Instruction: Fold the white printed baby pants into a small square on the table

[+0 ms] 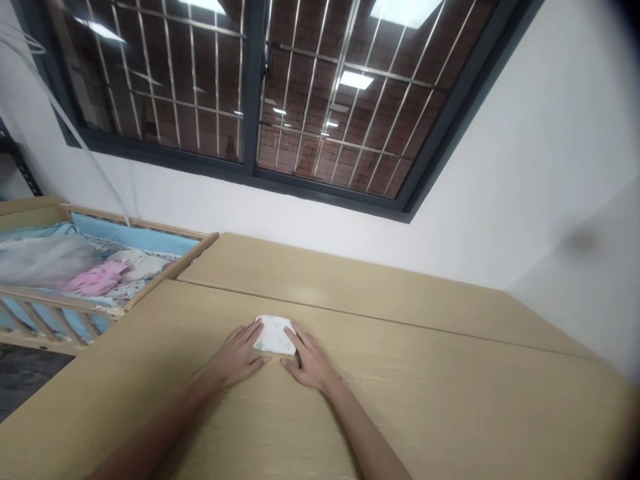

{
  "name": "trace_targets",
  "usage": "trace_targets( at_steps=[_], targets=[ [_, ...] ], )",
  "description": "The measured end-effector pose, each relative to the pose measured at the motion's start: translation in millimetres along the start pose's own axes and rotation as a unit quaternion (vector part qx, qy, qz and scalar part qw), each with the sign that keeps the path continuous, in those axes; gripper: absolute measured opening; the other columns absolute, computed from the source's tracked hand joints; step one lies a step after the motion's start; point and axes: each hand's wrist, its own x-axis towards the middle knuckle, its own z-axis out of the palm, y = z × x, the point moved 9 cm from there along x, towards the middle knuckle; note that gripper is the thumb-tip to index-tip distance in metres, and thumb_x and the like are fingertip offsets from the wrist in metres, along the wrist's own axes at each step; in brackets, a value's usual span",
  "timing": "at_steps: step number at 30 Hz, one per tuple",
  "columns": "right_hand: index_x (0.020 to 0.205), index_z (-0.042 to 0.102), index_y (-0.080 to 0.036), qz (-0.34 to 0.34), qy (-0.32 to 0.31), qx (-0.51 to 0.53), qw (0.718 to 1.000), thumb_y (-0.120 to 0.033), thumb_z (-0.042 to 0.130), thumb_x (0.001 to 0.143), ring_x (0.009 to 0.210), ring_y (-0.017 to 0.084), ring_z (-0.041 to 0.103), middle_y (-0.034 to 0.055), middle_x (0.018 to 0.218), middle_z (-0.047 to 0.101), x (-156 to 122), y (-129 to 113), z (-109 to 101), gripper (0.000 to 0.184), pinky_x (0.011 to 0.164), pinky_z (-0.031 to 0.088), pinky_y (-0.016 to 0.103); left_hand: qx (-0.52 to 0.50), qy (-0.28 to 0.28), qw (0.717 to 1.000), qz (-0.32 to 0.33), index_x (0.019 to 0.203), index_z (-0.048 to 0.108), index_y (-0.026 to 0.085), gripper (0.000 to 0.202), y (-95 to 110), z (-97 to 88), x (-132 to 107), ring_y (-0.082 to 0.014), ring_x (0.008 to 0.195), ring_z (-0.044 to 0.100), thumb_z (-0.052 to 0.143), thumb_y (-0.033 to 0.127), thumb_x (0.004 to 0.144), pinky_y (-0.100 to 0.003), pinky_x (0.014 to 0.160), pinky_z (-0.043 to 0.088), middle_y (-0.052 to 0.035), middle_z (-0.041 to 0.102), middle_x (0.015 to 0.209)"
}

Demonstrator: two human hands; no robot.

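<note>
A small folded white cloth (274, 335) with a faint print lies on the light wooden table (450, 373). My left hand (237, 357) lies flat on the table at the cloth's left edge, fingers stretched out and touching it. On the cloth's right edge rests my right hand (309, 360), also flat with fingers extended over that side. Both forearms reach in from the bottom of the view.
A wooden baby crib (165, 270) with blue padding, a grey net and pink clothing stands at the left, against the table's corner. A white wall and a barred window (260, 93) lie behind the table. A seam runs across the tabletop beyond the cloth.
</note>
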Motion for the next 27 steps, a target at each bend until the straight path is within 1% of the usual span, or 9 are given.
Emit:
trace_targets(
  at_steps=[4,8,12,15,17,19,23,25,27],
  targets=[
    [0.150,0.043,-0.021,0.027,0.025,0.013,0.999,-0.025,0.055,0.092,0.143,0.029,0.039,0.0152,0.156,0.043,11,5,2,0.060,0.116,0.031,0.047,-0.059,-0.034,0.994,-0.085,0.146,0.046,0.019,0.066,-11,2.8,10,-0.0313,0.139,0.048,0.062,0.045,0.088,-0.048,0.115,0.035,-0.0158,0.050,0.152],
    [0.128,0.058,-0.021,0.056,0.057,0.049,0.996,-0.012,0.051,0.087,0.127,0.027,0.051,0.0122,0.134,0.060,27,9,-5,0.042,0.108,0.035,0.046,-0.079,-0.020,0.991,-0.110,0.132,0.057,0.019,0.043,-10,-12.2,22,-0.0286,0.128,0.057,0.051,0.027,0.090,-0.046,0.110,0.039,-0.0146,0.065,0.134],
    [0.116,0.056,-0.021,0.060,0.093,0.174,0.978,-0.029,0.050,0.098,0.105,0.024,0.058,0.0090,0.112,0.064,37,3,-33,0.021,0.093,0.044,0.040,-0.107,0.009,0.985,-0.138,0.108,0.067,0.019,0.031,-4,-43.3,18,-0.0275,0.110,0.065,0.041,0.031,0.097,-0.042,0.098,0.048,-0.0133,0.071,0.114],
    [0.125,0.046,-0.021,0.062,0.096,0.283,0.952,-0.045,0.050,0.100,0.081,0.019,0.057,0.0032,0.093,0.062,43,-2,-55,0.035,0.073,0.046,0.031,-0.174,0.031,0.970,-0.169,0.125,0.059,0.019,0.039,6,-56.6,-2,-0.0237,0.095,0.069,0.042,0.043,0.099,-0.035,0.082,0.054,-0.0094,0.072,0.106],
    [0.129,0.043,-0.021,0.077,0.078,0.297,0.948,-0.049,0.052,0.099,0.068,0.016,0.050,-0.0029,0.078,0.055,47,-2,-58,0.042,0.065,0.043,0.028,-0.227,0.043,0.948,-0.217,0.139,0.048,0.017,0.050,12,-51.9,-20,-0.0228,0.084,0.070,0.044,0.047,0.098,-0.033,0.072,0.054,-0.0071,0.073,0.098],
    [0.125,0.045,-0.021,0.092,0.049,0.278,0.955,-0.047,0.055,0.097,0.063,0.015,0.046,-0.0055,0.071,0.050,50,1,-50,0.040,0.060,0.040,0.026,-0.230,0.032,0.935,-0.268,0.141,0.044,0.015,0.053,20,-37.7,-35,-0.0238,0.077,0.070,0.044,0.047,0.098,-0.033,0.067,0.053,-0.0061,0.073,0.091],
    [0.115,0.051,-0.019,0.116,0.021,0.225,0.967,-0.037,0.056,0.095,0.067,0.015,0.051,-0.0019,0.078,0.056,53,15,-17,0.027,0.062,0.044,0.027,-0.094,-0.057,0.949,-0.295,0.129,0.053,0.017,0.038,38,-10.3,-42,-0.0266,0.080,0.072,0.036,0.037,0.101,-0.033,0.064,0.048,-0.0091,0.074,0.093],
    [0.112,0.054,-0.018,0.126,0.028,0.198,0.972,-0.034,0.055,0.095,0.073,0.016,0.055,0.0013,0.084,0.061,53,22,-5,0.024,0.067,0.048,0.028,-0.021,-0.077,0.953,-0.291,0.123,0.057,0.017,0.035,43,-9.3,-39,-0.0276,0.082,0.071,0.034,0.033,0.101,-0.034,0.067,0.049,-0.0108,0.074,0.094],
    [0.112,0.057,-0.017,0.129,0.045,0.165,0.977,-0.033,0.054,0.096,0.084,0.019,0.060,0.0057,0.094,0.065,52,23,-2,0.023,0.077,0.052,0.032,0.040,-0.051,0.960,-0.272,0.116,0.062,0.017,0.034,50,-17.5,-35,-0.0297,0.090,0.070,0.036,0.032,0.101,-0.039,0.076,0.051,-0.0136,0.073,0.100]
  ],
)
